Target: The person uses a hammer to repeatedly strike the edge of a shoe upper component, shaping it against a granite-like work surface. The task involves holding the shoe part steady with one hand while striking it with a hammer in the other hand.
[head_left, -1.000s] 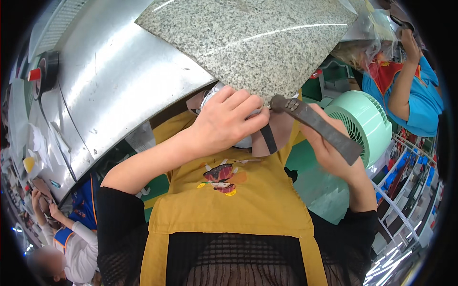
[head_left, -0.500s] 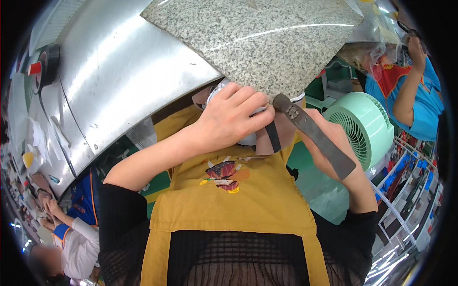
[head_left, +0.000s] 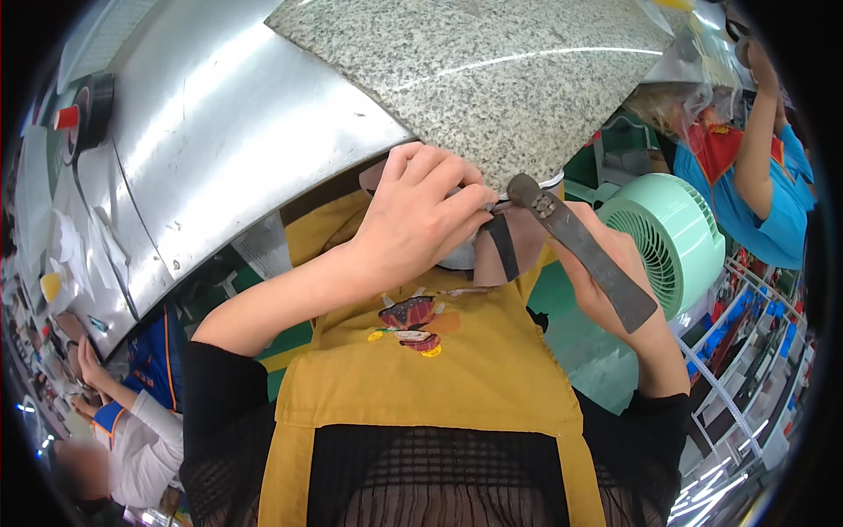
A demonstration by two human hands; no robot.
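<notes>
A dark metal cobbler's hammer point(head_left: 590, 256) is in my right hand point(head_left: 620, 249), its long flared head running across the top of the fist. The hammer's round end is beside the near corner of the speckled granite slab point(head_left: 492, 92). My left hand point(head_left: 420, 209) is closed at that corner, its fingertips pinching a soft workpiece just left of the hammer's round end. The workpiece is a dull mauve piece point(head_left: 529, 239) with a black strip point(head_left: 501, 248), hanging below the slab's corner. My left fingers hide much of it, so its full shape cannot be made out.
A shiny metal table point(head_left: 255, 114) extends to the left, with a black tape roll point(head_left: 92, 110) on it. At the right stands a mint-green fan point(head_left: 672, 237), near a white wire rack point(head_left: 729, 378). Co-workers sit at far left and far right.
My left hand has shifted slightly left, and its fingers have bent and drawn back a little. My right hand and the hammer have hardly moved. The co-workers' arms have moved.
</notes>
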